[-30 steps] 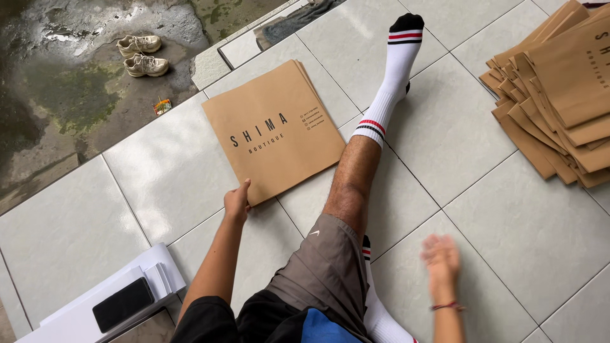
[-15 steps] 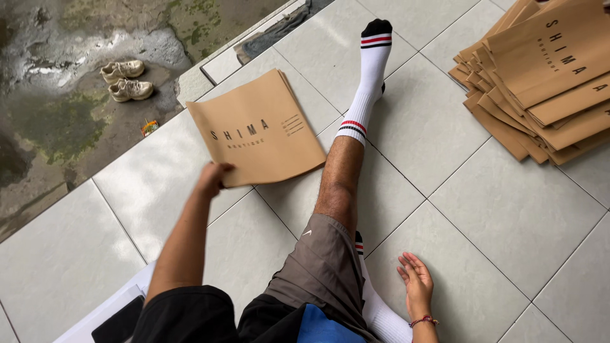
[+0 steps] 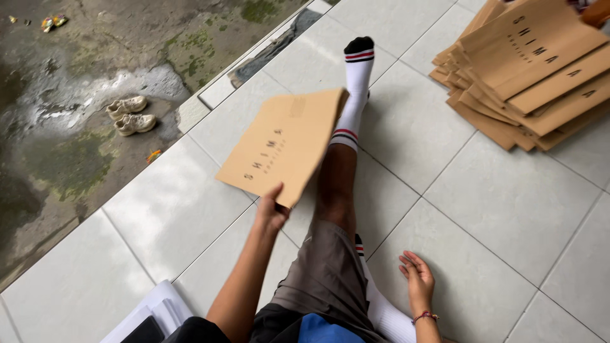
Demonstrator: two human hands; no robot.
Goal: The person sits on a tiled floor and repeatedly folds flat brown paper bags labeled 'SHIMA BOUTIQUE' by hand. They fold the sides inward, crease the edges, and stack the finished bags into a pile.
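One flat brown cardboard envelope point(image 3: 284, 145) was lifted clear of the tiled floor point(image 3: 508, 209), tilted above the outstretched shin, its near corner pinched between thumb and fingers of the left hand point(image 3: 271, 213), whose arm reached forward from the lower edge. The right hand point(image 3: 419, 282) rested on the tiles beside the thigh, palm up, fingers loosely curled and holding nothing. One leg in a white striped sock point(image 3: 353, 89) stretched toward the floor's far edge. A stack of similar brown envelopes point(image 3: 527, 70), too overlapped to count, lay at the far right corner. Two pale shoes point(image 3: 130, 114) sat on wet ground beyond the left edge.
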